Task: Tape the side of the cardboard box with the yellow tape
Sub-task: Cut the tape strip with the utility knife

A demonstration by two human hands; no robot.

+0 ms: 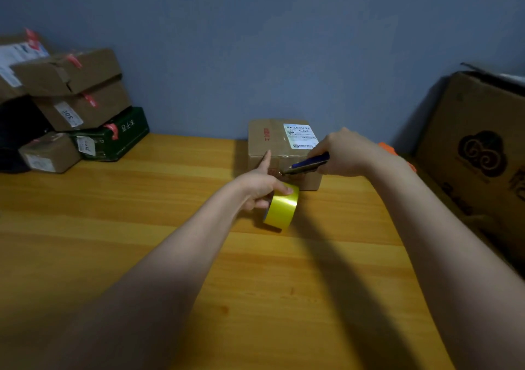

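Note:
A small cardboard box [272, 139] with a white shipping label stands on the wooden table against the blue wall. My left hand [262, 184] grips the yellow tape roll [281, 207] just in front of the box's near side, with its index finger stretched up against the box's top edge. My right hand [345, 153] holds a blue-handled cutter [308, 165], whose tip points left at the near side of the box, close to my left index finger. The stretch of tape between roll and box is hidden by my left hand.
A pile of cardboard parcels [71, 85] and a dark green box [113, 139] sit at the table's back left. A large open carton [483, 148] leans at the right, with something orange [387, 146] behind my right wrist. The wooden table [142, 213] stretches toward me.

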